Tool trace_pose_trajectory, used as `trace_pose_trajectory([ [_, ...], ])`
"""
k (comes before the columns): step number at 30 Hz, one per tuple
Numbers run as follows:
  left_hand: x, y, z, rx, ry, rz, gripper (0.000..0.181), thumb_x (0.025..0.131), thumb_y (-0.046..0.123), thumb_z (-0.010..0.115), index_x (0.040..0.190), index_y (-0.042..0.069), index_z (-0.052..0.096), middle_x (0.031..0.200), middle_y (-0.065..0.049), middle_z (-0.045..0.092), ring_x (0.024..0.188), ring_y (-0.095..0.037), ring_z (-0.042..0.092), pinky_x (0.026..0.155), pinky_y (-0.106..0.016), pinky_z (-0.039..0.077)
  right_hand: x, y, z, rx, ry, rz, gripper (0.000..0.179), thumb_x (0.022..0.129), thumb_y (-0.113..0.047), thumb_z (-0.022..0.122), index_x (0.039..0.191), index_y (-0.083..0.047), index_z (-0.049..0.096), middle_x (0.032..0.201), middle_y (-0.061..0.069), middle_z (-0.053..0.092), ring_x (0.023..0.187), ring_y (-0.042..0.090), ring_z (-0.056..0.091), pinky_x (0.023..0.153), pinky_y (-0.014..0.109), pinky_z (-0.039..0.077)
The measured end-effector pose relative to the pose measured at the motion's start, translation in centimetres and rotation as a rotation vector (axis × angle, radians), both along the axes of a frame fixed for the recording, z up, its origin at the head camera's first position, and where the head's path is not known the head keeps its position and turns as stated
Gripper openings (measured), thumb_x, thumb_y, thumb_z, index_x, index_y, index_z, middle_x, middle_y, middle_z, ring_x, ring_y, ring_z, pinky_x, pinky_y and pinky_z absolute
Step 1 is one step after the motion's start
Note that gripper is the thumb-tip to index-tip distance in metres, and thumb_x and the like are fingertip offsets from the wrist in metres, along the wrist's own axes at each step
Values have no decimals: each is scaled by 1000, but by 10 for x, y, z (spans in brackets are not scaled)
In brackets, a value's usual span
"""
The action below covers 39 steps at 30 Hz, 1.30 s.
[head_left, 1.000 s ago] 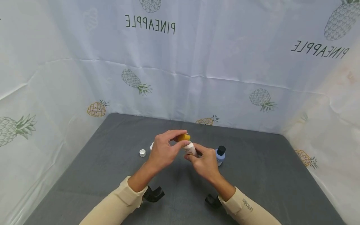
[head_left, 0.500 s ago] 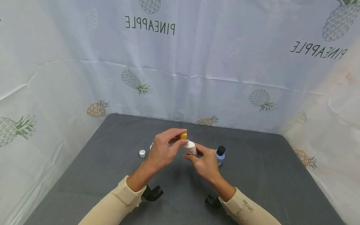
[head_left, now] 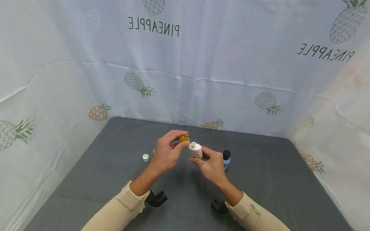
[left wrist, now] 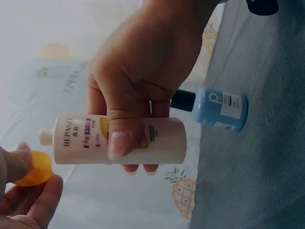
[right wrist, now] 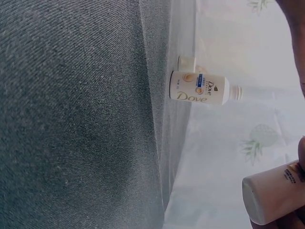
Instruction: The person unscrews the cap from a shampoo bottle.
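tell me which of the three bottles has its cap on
The blue bottle: its black cap is on, while the Dove bottle and REPAND bottle in the right hand are uncapped.

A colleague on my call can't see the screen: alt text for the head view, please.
The left hand pinches a yellow cap beside the top of an uncapped white bottle that the right hand grips, above a dark grey table. A black-capped blue bottle stands partly hidden by the right hand; a small white cap lies to the left.

A pineapple-printed curtain (head_left: 214, 99) surrounds the grey table (head_left: 266, 173).
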State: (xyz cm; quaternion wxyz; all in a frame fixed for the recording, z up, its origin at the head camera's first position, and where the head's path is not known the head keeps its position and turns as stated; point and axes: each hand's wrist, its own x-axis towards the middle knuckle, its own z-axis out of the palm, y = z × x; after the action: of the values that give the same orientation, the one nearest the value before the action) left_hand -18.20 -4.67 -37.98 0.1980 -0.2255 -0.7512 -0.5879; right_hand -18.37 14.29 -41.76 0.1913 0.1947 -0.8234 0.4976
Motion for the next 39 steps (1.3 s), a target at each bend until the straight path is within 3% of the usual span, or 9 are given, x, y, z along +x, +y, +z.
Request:
trace_pose_trajectory([
  [9, -1, -1, -2, 127, -104, 11, 33, 87, 5, 83, 120, 3, 77, 121, -16, 76, 112, -31, 75, 95, -34, 62, 2, 0, 4, -22, -34, 6, 38, 79, -4, 90, 115, -6, 79, 111, 14, 80, 99, 29, 79, 84, 45, 65],
  [15, -3, -4, -2, 209, -183, -10, 32, 83, 6, 87, 114, 4, 80, 115, -16, 79, 102, -27, 78, 86, -25, 63, 2, 1, 4, -24, -54, 4, 38, 79, -4, 89, 116, -5, 79, 113, 14, 80, 101, 29, 79, 86, 47, 65],
  [20, -3, -6, -3, 202, -211, -25, 33, 83, 6, 87, 114, 4, 79, 116, -17, 78, 103, -26, 78, 87, -26, 63, 1, 3, 3, -33, -76, 13, 39, 79, -4, 89, 117, -6, 79, 113, 13, 80, 101, 30, 79, 87, 46, 65],
  [29, -3, -9, -4, 163, -222, -69, 43, 88, 3, 81, 130, 2, 72, 128, -17, 74, 118, -32, 74, 93, -30, 62, 1, 3, 2, -37, -125, 22, 38, 80, -7, 90, 117, -7, 79, 112, 13, 80, 101, 29, 79, 90, 46, 64],
  [39, -5, -10, -10, 209, -238, -41, 41, 85, 0, 83, 126, 0, 74, 126, -19, 75, 116, -34, 74, 89, -29, 63, 0, 4, 0, -58, -156, 33, 38, 80, -8, 89, 117, -8, 79, 111, 13, 80, 101, 27, 79, 90, 43, 64],
])
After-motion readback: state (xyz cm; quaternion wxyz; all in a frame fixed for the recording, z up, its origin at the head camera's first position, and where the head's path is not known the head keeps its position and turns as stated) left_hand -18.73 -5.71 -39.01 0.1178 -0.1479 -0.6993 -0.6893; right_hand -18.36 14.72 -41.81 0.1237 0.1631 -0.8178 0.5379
